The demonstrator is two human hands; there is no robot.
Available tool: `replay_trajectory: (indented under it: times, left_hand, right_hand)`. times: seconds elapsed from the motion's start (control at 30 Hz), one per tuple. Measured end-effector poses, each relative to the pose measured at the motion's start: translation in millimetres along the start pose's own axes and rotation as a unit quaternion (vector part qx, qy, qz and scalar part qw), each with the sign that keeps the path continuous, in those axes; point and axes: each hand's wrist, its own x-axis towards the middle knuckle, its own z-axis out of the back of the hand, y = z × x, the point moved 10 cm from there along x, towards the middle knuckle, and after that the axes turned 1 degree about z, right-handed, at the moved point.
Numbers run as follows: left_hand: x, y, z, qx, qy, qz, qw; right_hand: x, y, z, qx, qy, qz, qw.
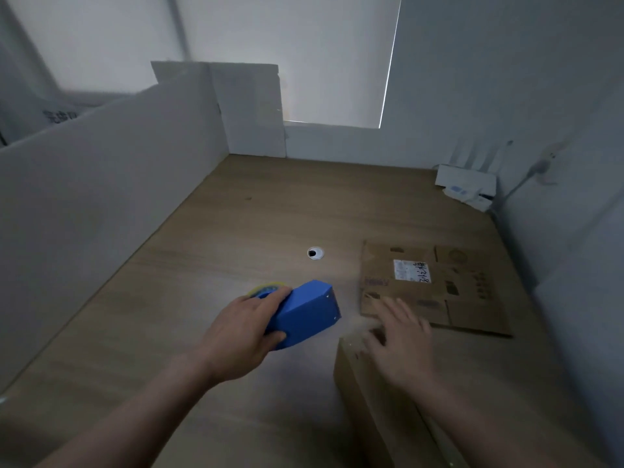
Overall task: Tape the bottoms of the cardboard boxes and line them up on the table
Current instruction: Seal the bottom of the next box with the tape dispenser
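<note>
My left hand (243,336) grips a blue tape dispenser (309,310) on the wooden table (236,231); a yellowish tape roll (266,288) shows at its far end. A flattened cardboard box (435,287) with a white label lies on the table to the right. A second cardboard box (364,400) stands at the near right. My right hand (398,342), blurred by motion, is spread with straight fingers over that box's far top corner.
White partition boards (111,184) wall the table's left and back sides. A white router with antennas (467,182) and a cable sit in the far right corner. A round cable hole (315,253) is in the tabletop's middle.
</note>
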Motion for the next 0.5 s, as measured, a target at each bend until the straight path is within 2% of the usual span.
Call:
replay_trajectory:
  times: [0.07,0.1,0.17,0.3,0.5]
  left_hand:
    - [0,-8,3,-0.008,0.0,-0.032,0.999]
    - [0,-12,5,-0.009,-0.004,-0.049,0.999]
    - [0,-24,9,-0.01,-0.005,-0.082,0.997]
    - [3,-48,20,-0.032,-0.012,-0.136,0.99]
    - [9,-62,18,-0.028,0.012,-0.162,0.986]
  right_hand:
    - [-3,4,23,0.202,-0.038,-0.005,0.979]
    - [-5,7,28,0.29,-0.025,-0.013,0.957]
    - [-9,13,32,0.391,0.013,-0.023,0.92]
    - [-17,16,37,0.476,0.045,-0.016,0.878]
    - [-29,6,42,0.495,0.029,-0.018,0.868]
